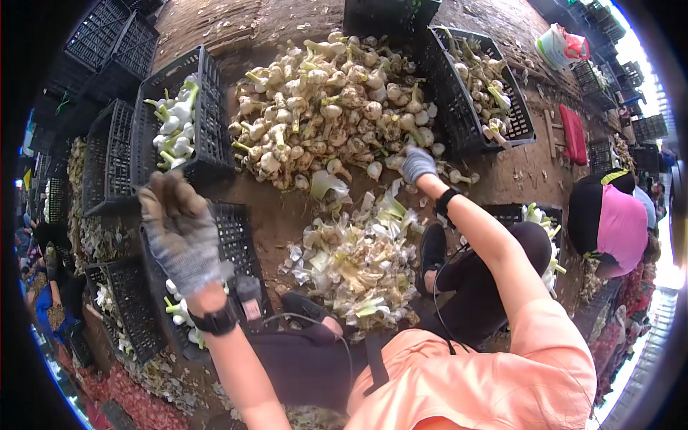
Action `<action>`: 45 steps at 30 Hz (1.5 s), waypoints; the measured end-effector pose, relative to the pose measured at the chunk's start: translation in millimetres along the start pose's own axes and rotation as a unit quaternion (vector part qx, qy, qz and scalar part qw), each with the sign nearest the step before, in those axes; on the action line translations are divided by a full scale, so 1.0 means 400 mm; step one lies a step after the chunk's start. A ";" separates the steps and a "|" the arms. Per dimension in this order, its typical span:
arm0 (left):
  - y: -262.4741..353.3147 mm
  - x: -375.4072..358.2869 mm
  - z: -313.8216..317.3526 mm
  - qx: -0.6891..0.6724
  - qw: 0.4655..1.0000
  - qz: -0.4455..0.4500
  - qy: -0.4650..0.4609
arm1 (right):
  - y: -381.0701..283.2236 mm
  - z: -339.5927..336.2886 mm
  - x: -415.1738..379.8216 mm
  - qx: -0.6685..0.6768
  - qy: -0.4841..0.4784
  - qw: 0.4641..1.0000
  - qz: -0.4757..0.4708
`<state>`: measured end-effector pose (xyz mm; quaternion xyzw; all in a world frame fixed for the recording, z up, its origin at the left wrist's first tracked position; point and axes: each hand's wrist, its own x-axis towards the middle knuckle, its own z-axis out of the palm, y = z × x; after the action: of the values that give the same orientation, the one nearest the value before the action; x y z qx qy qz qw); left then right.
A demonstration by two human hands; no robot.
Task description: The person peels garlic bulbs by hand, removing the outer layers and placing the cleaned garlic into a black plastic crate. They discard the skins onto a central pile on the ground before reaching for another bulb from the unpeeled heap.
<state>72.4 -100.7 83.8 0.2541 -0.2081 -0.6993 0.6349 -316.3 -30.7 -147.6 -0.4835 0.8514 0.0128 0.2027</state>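
My left hand (179,233), in a grey knitted glove with dirt-stained fingers, is raised over the black crates on the left. Its fingers are apart and nothing shows in them. At the front right edge of a large heap of untrimmed garlic bulbs (322,107), my right hand (419,166) wears a similar glove. Its fingers are curled at a garlic bulb (394,163), with the fingertips partly hidden. Below the heap, between my feet, lies a pile of peeled garlic skins and leaves (362,265).
Cleaned white garlic fills part of a black crate (204,129) at left; another crate (236,236) stands below my left hand. A crate of untrimmed garlic (527,118) flanks the heap at right. A person in pink (622,229) bends over on the right; other people are at far left.
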 end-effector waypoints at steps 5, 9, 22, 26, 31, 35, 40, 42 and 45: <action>-0.120 -0.057 -0.003 0.110 0.984 -0.140 0.034 | 0.061 -0.010 0.165 -0.006 0.065 0.980 0.189; -0.196 -0.102 -0.025 0.182 0.949 -0.256 0.031 | 0.090 0.037 0.214 0.060 0.104 0.971 0.207; -0.373 -0.202 -0.090 0.299 0.917 -0.242 -0.102 | -0.086 -0.220 -0.127 0.294 -0.218 0.900 -0.237; -0.358 -0.238 -0.046 0.286 0.913 -0.216 -0.196 | -0.197 -0.321 -0.319 0.541 -0.331 0.764 -0.118; -0.368 -0.283 -0.031 0.361 0.914 -0.064 -0.171 | -0.247 -0.290 -0.394 0.529 -0.128 0.775 -0.321; -0.361 -0.297 -0.037 0.516 0.833 0.055 -0.191 | -0.246 -0.308 -0.414 0.469 -0.211 0.832 -0.207; -0.330 -0.294 -0.027 0.506 0.836 0.071 -0.200 | -0.237 -0.288 -0.420 0.573 -0.207 0.765 -0.209; -0.319 -0.294 -0.019 0.383 0.903 -0.023 -0.191 | -0.235 -0.323 -0.426 0.562 -0.226 0.765 -0.218; -0.303 -0.297 -0.002 0.359 0.912 -0.055 -0.188 | -0.228 -0.333 -0.406 0.529 -0.227 0.781 -0.242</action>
<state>-14.3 30.5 19.5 0.3397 -0.5465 -0.6460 0.4107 -211.8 24.7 48.6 -0.4738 0.5086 -0.3796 0.6105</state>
